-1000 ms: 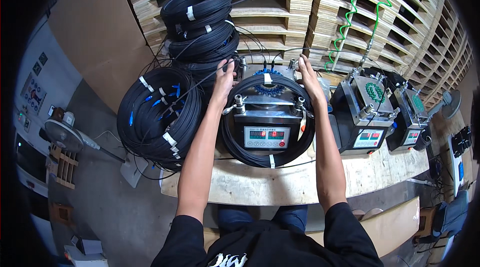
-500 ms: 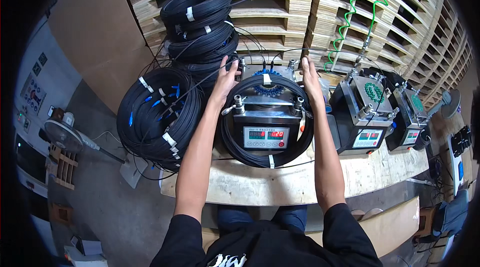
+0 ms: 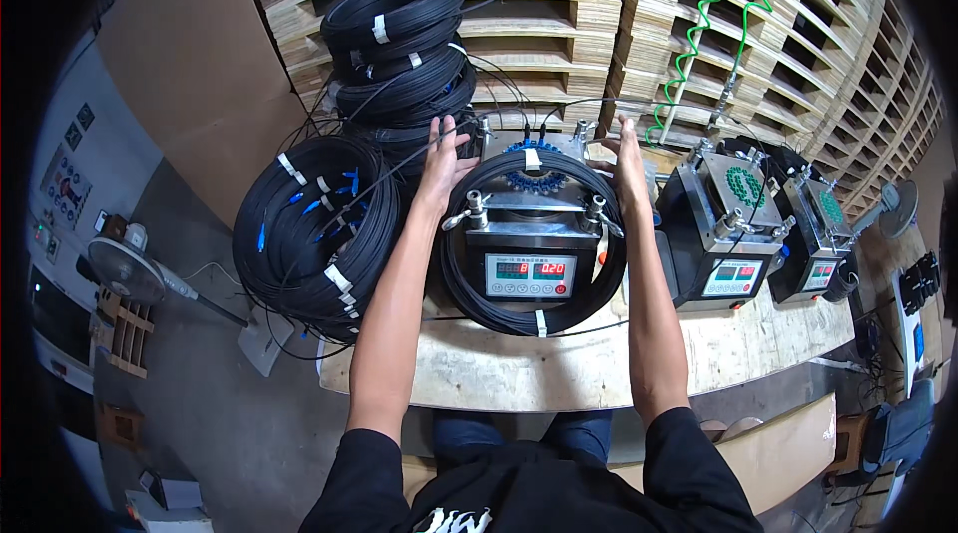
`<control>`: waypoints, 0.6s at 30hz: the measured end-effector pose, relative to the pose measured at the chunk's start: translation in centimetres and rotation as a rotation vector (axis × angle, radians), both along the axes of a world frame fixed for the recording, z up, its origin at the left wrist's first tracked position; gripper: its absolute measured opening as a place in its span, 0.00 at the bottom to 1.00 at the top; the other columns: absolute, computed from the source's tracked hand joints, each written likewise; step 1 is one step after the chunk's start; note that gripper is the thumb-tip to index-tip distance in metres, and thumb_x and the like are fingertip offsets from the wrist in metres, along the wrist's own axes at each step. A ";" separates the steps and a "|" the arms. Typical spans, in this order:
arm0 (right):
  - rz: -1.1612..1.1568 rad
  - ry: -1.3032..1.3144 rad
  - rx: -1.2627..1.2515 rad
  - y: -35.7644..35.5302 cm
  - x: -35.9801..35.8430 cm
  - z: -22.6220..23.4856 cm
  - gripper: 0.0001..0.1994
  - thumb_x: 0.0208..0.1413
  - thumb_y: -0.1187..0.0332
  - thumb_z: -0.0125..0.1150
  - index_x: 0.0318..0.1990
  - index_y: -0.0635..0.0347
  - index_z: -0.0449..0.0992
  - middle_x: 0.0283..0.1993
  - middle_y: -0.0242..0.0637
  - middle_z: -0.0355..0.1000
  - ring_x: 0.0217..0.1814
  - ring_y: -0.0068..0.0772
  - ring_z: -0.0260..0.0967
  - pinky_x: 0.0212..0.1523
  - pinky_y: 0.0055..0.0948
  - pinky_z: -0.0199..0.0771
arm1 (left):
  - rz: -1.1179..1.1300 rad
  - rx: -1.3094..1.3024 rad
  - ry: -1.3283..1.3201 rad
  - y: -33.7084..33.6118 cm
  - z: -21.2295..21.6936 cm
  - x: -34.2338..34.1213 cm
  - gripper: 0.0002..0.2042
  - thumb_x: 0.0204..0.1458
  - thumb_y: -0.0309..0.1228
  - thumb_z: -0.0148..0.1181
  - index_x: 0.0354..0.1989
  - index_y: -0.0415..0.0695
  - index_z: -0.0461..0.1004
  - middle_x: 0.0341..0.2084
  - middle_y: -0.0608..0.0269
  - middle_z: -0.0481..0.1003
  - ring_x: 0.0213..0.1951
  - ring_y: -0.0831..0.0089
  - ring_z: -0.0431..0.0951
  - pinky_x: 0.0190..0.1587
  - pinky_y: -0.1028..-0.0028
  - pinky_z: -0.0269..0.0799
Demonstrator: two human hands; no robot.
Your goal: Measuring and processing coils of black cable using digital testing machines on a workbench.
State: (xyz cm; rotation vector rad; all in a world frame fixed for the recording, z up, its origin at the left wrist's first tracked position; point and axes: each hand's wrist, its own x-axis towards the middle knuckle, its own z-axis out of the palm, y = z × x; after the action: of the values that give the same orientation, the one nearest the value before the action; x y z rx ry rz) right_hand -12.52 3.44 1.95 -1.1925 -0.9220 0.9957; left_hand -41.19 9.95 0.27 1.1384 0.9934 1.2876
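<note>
Centred on the wooden bench [image 3: 559, 373]: a coil of black cable [image 3: 534, 305], looped around a grey box-shaped machine [image 3: 529, 234] with two red number displays on its front panel. Bound with white tape at twelve and six o'clock. Blue connectors clustered on the machine's top, just under the coil's upper arc.

At the coil's ten o'clock: left hand [image 3: 441, 159], fingers spread and extended, palm laid flat against the outer strands; not clenched, no clear grasp visible. At its two o'clock: right hand [image 3: 627, 162], likewise flat and extended, pressed to the coil's outer edge, nothing closed in it. Both bare forearms reaching up from six o'clock, either side of the machine.

At nine o'clock of the machine: a large bundle of black cable coils [image 3: 314, 234] with white ties and blue connector ends, hanging over the bench's left edge. At eleven o'clock: a stack of further black coils [image 3: 404, 44], leaning on wooden pallets [image 3: 599, 24]. At three o'clock: two similar machines [image 3: 728, 224] with green parts on top. At one o'clock: a green spiral hose [image 3: 718, 14] hanging against the pallets. At nine o'clock, on the floor: a fan [image 3: 125, 271].
</note>
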 end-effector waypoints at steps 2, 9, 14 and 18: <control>-0.024 0.006 0.021 -0.1 -0.1 0.0 0.44 0.62 0.29 0.34 0.75 0.50 0.44 0.67 0.56 0.58 0.52 0.49 0.74 0.42 0.43 0.78 | -0.084 -0.030 0.019 0.1 0.1 -0.2 0.45 0.59 0.68 0.41 0.76 0.58 0.32 0.63 0.39 0.63 0.43 0.52 0.81 0.47 0.62 0.77; -0.075 -0.156 0.042 1.9 1.1 -1.5 0.43 0.60 0.27 0.34 0.74 0.46 0.51 0.61 0.56 0.64 0.47 0.49 0.73 0.42 0.44 0.76 | -0.051 -0.105 0.051 0.0 0.6 0.4 0.43 0.58 0.69 0.40 0.75 0.58 0.38 0.55 0.41 0.68 0.32 0.56 0.81 0.42 0.64 0.77; 0.009 -0.092 -0.097 1.0 0.9 -0.6 0.42 0.61 0.28 0.35 0.74 0.45 0.51 0.63 0.57 0.63 0.53 0.52 0.70 0.42 0.44 0.76 | 0.095 -0.126 0.047 -1.3 1.3 0.5 0.42 0.58 0.69 0.41 0.73 0.54 0.45 0.54 0.40 0.65 0.35 0.55 0.80 0.43 0.61 0.78; 0.021 0.030 -0.025 1.1 0.8 -0.8 0.44 0.60 0.27 0.34 0.75 0.45 0.48 0.65 0.56 0.59 0.45 0.46 0.75 0.47 0.53 0.73 | 0.092 -0.091 0.010 -0.8 1.1 0.8 0.43 0.58 0.69 0.41 0.73 0.53 0.44 0.58 0.37 0.61 0.39 0.53 0.80 0.46 0.59 0.77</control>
State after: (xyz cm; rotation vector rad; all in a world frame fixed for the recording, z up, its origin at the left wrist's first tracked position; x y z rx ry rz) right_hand -11.69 4.55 1.14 -1.1881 -0.9025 1.0420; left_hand -40.43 9.11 1.34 1.0406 1.1113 1.2977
